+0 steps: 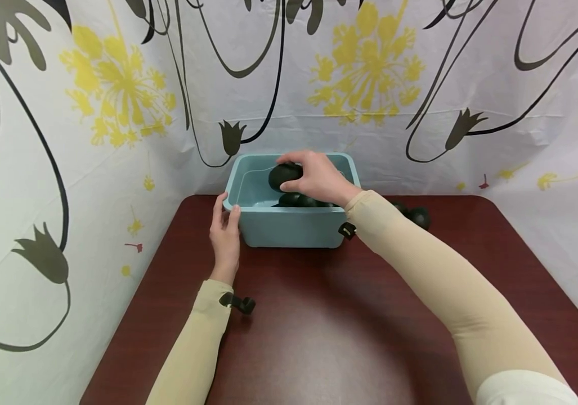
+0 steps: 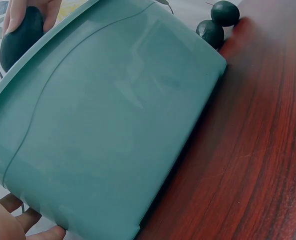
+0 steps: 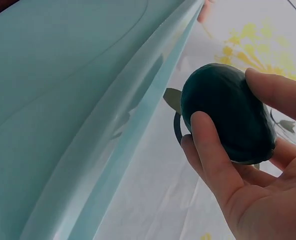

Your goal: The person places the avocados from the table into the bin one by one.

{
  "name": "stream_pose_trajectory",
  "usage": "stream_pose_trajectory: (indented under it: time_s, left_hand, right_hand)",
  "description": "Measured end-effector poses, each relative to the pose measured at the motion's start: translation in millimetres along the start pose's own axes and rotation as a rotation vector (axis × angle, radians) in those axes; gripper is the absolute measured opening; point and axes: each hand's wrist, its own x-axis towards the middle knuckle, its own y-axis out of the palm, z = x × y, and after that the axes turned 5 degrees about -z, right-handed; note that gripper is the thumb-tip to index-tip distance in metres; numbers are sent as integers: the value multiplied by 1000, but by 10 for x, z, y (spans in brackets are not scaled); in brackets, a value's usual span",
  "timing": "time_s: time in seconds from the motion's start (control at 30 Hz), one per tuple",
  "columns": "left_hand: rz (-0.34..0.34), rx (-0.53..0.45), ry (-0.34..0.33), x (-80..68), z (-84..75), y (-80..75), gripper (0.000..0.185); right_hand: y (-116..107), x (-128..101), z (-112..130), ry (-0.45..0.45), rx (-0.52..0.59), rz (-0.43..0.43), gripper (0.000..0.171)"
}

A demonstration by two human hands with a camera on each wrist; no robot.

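Note:
A light blue plastic bin [image 1: 294,229] stands at the back of the table. With its thumb at the front corner and its fingers along the left side, my left hand [image 1: 225,242] holds the bin. Over the bin's opening, my right hand [image 1: 321,179] grips a dark green avocado [image 1: 281,176] between thumb and fingers. The right wrist view shows this avocado [image 3: 225,117] above the rim, its skin smooth and dark. Several more avocados [image 1: 306,201] lie inside the bin, partly hidden by the front wall and the right hand.
Right of the bin, avocados [image 1: 419,217] sit on the dark red-brown wooden table [image 1: 289,337], partly behind the right forearm. A white cloth [image 1: 299,95] printed with yellow flowers and grey stems hangs close behind the bin and along the table's sides.

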Motion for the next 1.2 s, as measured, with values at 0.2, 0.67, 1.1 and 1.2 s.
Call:
stream_pose_trajectory:
  time_s: [0.2,0.67,1.1,1.2]
  left_hand:
    - [2,-16,16,21,17,18,52]
    - [2,-3,8,25,43,35,53]
    - [-6,1,12,21,33,43,53]
    - [-9,3,21,16,27,39,53]
  right_hand:
    - [57,72,-2,-16,-32,39,51]
    - [210,58,-36,5,-72,144,48]
    - [81,-23,-59,48,-47,96,35]
    - [-3,-69,-44,34,-52,72,35]
